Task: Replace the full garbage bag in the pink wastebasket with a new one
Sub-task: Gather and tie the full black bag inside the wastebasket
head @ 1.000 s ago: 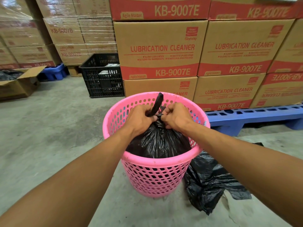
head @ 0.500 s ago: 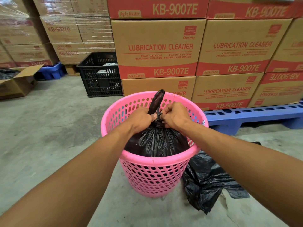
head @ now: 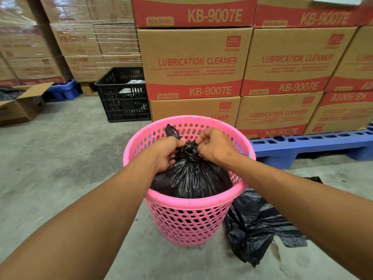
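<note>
Black garbage bag (head: 193,178) upright in pink wastebasket (head: 189,219) | left hand (head: 167,152), right hand (head: 214,147) pinching knot

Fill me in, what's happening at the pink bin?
A person is tying off the full black garbage bag, which sits inside the pink wastebasket. The left hand and right hand each pinch the gathered neck at the knot; a loose tail sticks up behind the left hand. The bag has not been lifted out. Another black bag lies crumpled on the concrete floor at the basket's right, presumably the replacement.
</note>
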`<state>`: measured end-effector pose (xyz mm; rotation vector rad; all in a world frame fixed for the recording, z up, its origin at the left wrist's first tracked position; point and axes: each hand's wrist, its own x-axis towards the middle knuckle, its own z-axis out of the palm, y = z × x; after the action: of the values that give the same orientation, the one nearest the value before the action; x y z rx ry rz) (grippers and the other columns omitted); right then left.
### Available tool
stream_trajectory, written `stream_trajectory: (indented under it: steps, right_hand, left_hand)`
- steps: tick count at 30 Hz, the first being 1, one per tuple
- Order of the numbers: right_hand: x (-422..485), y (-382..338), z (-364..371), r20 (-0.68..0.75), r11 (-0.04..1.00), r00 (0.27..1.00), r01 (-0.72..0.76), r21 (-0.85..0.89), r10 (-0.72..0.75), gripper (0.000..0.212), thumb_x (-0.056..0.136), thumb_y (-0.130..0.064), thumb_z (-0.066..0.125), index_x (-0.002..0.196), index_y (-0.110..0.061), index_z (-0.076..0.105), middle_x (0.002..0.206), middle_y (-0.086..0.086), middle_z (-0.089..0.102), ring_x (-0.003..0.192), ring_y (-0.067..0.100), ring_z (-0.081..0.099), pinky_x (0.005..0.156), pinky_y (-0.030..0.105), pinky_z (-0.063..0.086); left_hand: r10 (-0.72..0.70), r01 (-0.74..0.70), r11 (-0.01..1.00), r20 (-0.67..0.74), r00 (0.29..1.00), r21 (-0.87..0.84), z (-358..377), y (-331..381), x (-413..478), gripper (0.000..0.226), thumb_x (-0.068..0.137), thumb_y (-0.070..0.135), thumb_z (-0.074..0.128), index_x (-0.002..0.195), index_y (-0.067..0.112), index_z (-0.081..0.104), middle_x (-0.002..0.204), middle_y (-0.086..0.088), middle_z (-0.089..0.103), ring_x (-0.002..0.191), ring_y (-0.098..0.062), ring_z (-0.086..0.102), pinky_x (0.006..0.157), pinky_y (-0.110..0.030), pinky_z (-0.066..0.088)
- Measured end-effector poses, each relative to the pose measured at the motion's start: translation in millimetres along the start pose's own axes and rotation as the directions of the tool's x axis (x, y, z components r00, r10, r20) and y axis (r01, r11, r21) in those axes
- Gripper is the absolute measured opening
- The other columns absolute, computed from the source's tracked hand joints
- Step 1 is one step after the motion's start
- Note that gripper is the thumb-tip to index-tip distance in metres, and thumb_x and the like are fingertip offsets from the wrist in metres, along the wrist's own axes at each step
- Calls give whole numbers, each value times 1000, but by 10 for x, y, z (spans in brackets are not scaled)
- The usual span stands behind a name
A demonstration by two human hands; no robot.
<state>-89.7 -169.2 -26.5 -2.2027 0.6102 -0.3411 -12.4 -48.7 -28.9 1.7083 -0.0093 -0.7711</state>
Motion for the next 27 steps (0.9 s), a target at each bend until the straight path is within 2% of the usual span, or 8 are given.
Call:
stream_trajectory:
  steps: [2, 4, 7, 10, 16, 22, 27]
  right_hand:
    - [-84, -50, -26, 10, 994, 998, 63, -86, -63, 16, 71, -9, 65, 68, -25, 62, 71, -9, 67, 78, 17, 68, 81, 37, 59]
    - [-177, -82, -41, 24, 983, 993, 121, -138, -118, 8, 71, -23, 70, 70, -26, 62, 71, -10, 68, 75, 15, 67, 76, 34, 58]
    - [-232, -66, -30, -23, 951, 979, 190, -244, -202, 15, 78, -36, 73, 73, -24, 65, 70, -8, 69, 70, 14, 66, 70, 32, 57]
    - [-225, -55, -8, -53, 933, 968, 220, -284, -244, 14, 81, -28, 69, 71, -18, 70, 65, -6, 69, 64, 16, 66, 67, 37, 59]
    - [-236, -75, 33, -37, 906, 967, 224, -358, -254, 15, 77, -25, 64, 68, -14, 70, 63, -1, 70, 61, 19, 66, 62, 37, 58]
    - [-279, -69, 10, 56, 860, 967, 246, -446, -247, 14, 77, -20, 59, 74, -8, 67, 68, 6, 71, 65, 24, 67, 60, 33, 53]
    - [-284, -49, 3, 161, 824, 961, 276, -495, -225, 12, 78, -15, 59, 66, -12, 59, 55, -1, 52, 56, 22, 56, 64, 38, 57]
  left_hand:
    - [-10, 10, 1000, -22, 1000, -2, -5, -1, -18, 16, 91, 24, 61, 77, 19, 55, 69, 4, 48, 64, -9, 39, 61, -23, 34]
    - [-13, 13, 1000, -38, 999, 4, 4, 6, -29, 18, 91, 24, 62, 76, 19, 54, 67, 4, 46, 62, -9, 38, 58, -22, 34]
    - [-2, 2, 1000, -47, 999, -3, 14, 17, -34, 16, 89, 23, 64, 77, 19, 55, 67, 4, 48, 63, -9, 40, 59, -23, 36]
    - [19, -21, 1000, -50, 999, -22, 1, 16, -45, 11, 88, 21, 66, 80, 18, 58, 70, 2, 53, 66, -10, 44, 61, -24, 38]
    - [28, -28, 999, -46, 999, 18, -12, 16, -44, 11, 86, 22, 69, 82, 19, 59, 72, 3, 55, 65, -9, 45, 59, -23, 39]
    - [108, -101, 994, -166, 980, 52, -60, 43, 71, 15, 84, 23, 74, 82, 13, 63, 65, 1, 55, 47, -8, 40, 43, -19, 33]
    - [131, -122, 991, -244, 961, 50, -105, 1, 156, 19, 82, 25, 75, 86, 9, 65, 64, -2, 59, 43, -10, 45, 42, -19, 41]
